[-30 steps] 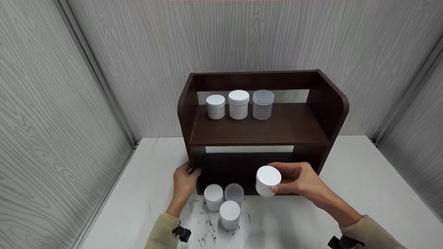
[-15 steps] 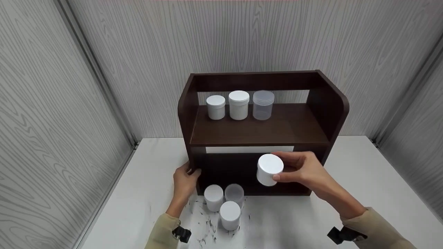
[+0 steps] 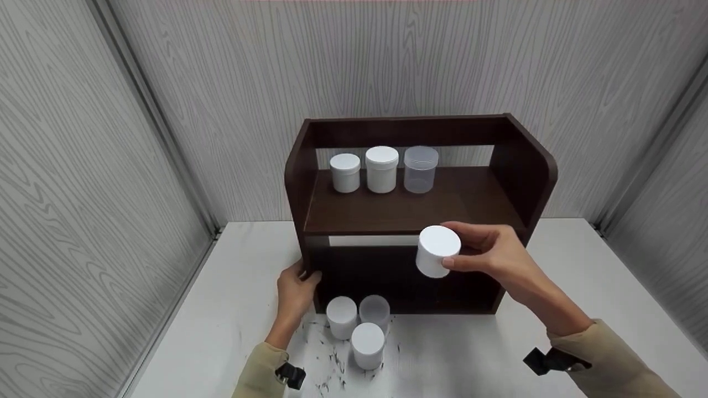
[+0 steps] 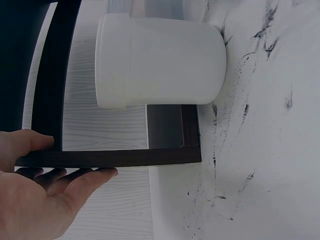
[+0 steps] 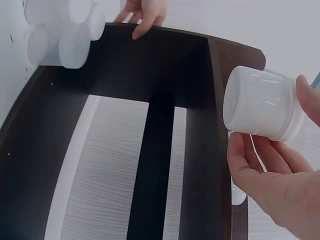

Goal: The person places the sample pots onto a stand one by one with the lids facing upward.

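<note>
My right hand [image 3: 492, 251] holds a white lidded jar [image 3: 437, 251] between thumb and fingers, in front of the upper board's edge of a dark brown two-tier shelf [image 3: 409, 213]. In the right wrist view the same jar [image 5: 260, 102] appears sideways, fingers beneath it. My left hand [image 3: 296, 290] grips the shelf's left side panel, thumb inside and fingers outside, as the left wrist view shows with the hand [image 4: 45, 195]. On the upper tier stand a small white jar [image 3: 345, 174], a taller white jar [image 3: 381, 170] and a clear jar [image 3: 420, 170].
On the white table [image 3: 249, 249], before the shelf's lower left, stand two white jars, one behind [image 3: 341, 318] and one in front [image 3: 368, 345], with a translucent jar [image 3: 374, 309] beside them. Dark marks streak the tabletop there. Grey wood-grain walls [image 3: 387, 66] enclose the table.
My right hand has raised the white jar from low in front of the bottom tier to about the upper board's front edge, drifting slightly right. My left hand stays on the side panel.
</note>
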### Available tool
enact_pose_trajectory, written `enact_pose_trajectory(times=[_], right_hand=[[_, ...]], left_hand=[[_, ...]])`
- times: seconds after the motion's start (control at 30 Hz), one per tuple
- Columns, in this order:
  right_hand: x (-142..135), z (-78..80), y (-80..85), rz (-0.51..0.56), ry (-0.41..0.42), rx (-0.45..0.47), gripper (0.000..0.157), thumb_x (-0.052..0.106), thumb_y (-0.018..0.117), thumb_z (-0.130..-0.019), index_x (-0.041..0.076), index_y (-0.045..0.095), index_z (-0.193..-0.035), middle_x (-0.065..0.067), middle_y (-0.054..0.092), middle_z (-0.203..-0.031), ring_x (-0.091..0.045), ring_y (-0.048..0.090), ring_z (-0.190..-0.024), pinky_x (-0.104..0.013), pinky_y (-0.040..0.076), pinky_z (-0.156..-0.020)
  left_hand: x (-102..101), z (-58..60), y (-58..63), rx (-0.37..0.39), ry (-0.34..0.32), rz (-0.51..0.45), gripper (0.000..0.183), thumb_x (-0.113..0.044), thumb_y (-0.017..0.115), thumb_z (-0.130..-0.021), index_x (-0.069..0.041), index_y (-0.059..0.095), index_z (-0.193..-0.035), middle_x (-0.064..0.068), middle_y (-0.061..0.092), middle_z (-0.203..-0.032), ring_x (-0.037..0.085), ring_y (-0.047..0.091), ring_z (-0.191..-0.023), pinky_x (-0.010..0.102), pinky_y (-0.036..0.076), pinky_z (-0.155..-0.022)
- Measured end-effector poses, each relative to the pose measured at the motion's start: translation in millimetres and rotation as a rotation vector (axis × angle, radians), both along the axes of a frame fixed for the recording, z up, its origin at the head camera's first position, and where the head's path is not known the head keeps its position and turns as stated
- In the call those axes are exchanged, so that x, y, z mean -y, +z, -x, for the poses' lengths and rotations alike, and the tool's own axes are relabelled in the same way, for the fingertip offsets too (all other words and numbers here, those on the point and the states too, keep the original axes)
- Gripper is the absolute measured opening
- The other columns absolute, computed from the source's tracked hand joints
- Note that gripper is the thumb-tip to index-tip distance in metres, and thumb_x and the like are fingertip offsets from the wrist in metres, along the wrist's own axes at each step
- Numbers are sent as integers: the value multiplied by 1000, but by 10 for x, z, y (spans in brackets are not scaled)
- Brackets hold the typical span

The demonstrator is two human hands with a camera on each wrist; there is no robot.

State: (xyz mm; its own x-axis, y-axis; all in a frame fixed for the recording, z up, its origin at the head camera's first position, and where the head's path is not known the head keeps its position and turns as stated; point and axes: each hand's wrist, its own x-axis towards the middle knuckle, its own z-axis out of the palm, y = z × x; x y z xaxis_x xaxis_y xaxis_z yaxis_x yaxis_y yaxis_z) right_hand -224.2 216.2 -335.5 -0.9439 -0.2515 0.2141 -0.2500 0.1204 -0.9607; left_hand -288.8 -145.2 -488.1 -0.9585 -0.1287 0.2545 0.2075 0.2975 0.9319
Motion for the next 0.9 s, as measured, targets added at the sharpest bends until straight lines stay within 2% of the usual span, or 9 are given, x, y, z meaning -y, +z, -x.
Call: enact_pose_trajectory(times=[0.2, 0.5, 0.9], right_hand=[[-38, 86, 91, 20, -20, -18, 56, 2, 89, -81, 4, 72, -134, -14, 75, -120, -27, 74, -105, -35, 60, -90], [-102, 226, 203, 77, -69, -35, 59, 2, 87, -85, 1, 67, -140, -11, 75, -123, -22, 72, -110, -32, 56, -95], [-152, 460, 247, 193, -121, -25, 60, 4, 87, -86, -1, 65, -141, -10, 75, -123, -20, 70, -111, -30, 54, -98]], left_hand=[[-2, -2, 2, 4, 5, -6, 49, -6, 66, -99, 12, 55, -144, 30, 60, -141, 42, 62, -127, 46, 55, -101], [4, -10, 2, 16, -6, -7, 49, -7, 64, -100, 12, 54, -144, 32, 59, -141, 44, 62, -127, 47, 56, -100], [-1, 4, -4, 24, 4, -1, 51, -8, 65, -100, 15, 53, -144, 32, 60, -140, 46, 61, -128, 46, 56, -101]])
